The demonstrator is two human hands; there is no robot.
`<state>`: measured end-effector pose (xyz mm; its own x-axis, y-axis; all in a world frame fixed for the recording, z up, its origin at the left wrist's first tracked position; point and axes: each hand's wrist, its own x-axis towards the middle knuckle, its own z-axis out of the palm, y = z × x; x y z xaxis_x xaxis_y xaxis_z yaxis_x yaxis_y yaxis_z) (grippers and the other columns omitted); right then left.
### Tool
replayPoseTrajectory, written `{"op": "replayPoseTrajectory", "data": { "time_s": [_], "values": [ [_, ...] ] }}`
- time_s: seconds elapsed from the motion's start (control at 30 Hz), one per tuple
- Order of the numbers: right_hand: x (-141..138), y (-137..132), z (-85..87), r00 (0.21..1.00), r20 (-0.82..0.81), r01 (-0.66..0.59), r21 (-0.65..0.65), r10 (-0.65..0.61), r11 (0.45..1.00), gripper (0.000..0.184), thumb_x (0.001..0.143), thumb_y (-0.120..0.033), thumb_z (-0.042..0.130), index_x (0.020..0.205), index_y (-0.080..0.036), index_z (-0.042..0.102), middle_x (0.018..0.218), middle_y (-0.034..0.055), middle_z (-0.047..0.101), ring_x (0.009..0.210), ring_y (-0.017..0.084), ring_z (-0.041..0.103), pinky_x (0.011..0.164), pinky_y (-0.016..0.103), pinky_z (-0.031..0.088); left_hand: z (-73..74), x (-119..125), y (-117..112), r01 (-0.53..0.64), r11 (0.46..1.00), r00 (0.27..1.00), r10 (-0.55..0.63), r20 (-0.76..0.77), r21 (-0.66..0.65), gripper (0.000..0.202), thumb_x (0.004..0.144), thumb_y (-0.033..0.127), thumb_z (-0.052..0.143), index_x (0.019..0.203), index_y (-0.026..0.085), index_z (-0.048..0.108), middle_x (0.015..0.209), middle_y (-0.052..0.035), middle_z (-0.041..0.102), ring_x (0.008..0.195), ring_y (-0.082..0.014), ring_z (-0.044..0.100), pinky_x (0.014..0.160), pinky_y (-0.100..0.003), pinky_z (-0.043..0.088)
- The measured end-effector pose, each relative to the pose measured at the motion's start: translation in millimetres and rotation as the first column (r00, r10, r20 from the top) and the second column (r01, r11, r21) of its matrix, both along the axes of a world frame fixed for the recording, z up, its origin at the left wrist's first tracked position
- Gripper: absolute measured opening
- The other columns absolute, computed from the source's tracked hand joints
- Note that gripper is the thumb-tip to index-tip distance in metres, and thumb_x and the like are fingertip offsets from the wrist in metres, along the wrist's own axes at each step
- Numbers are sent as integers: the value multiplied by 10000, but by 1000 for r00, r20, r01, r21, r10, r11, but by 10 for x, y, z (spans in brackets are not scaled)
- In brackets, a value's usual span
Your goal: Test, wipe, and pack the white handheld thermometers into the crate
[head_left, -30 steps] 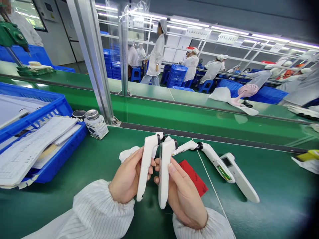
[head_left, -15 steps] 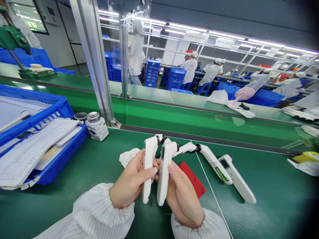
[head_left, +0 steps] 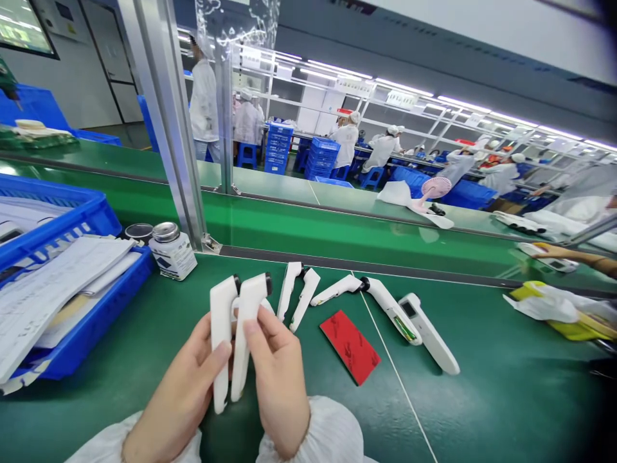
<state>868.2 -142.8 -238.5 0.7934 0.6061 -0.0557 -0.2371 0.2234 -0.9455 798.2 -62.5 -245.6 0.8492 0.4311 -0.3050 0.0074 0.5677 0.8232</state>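
Both grips are clamped, the left hand (head_left: 178, 392) on a white handset (head_left: 220, 341), the right hand (head_left: 279, 379) on a second handset (head_left: 248, 315), with more handsets (head_left: 429, 333) lying near the surface's (head_left: 482, 411) far edge.

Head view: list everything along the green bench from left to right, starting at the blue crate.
Blue crate, white jar, two held white devices, two smaller white devices, red mat, white device with screen, white bag.

No text legible; print on paper forms (head_left: 62, 289) in near-left blue crate (head_left: 58, 212) too small; label on jar (head_left: 173, 258) blurred; far overhead signs (head_left: 401, 98) unreadable; screen (head_left: 409, 309) of white handheld device (head_left: 432, 339), near right, shows nothing readable.
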Motion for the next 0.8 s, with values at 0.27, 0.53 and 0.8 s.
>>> {"op": "replayPoseTrajectory", "data": {
  "time_s": [0.27,0.53,0.8],
  "values": [
    [299,55,-137,594,745,184,-492,302,851,428,855,-294,603,1283,-312,586,1413,102,480,1186,329,520,982,510,408,-10,-318,370,-131,975,967,165,-193,180,775,655,377,807,1314,205,438,921,-92,719,732,-231,668,539,-258,514],
    [861,493,-118,248,867,223,-486,433,845,226,865,-158,523,747,-200,712,720,66,631,654,191,617,610,315,493,32,-391,566,-136,990,981,140,-137,44,599,763,402,715,1259,202,445,1042,-148,674,894,-289,673,445,-226,464],
    [984,1601,614,-66,923,221,-356,378,908,286,875,-117,452,998,-183,702,923,83,591,753,180,551,674,304,429,-31,-410,646,-31,991,998,25,-54,-129,526,829,340,657,1269,216,397,1147,-141,586,892,-262,673,702,-378,570]
  ]
}}
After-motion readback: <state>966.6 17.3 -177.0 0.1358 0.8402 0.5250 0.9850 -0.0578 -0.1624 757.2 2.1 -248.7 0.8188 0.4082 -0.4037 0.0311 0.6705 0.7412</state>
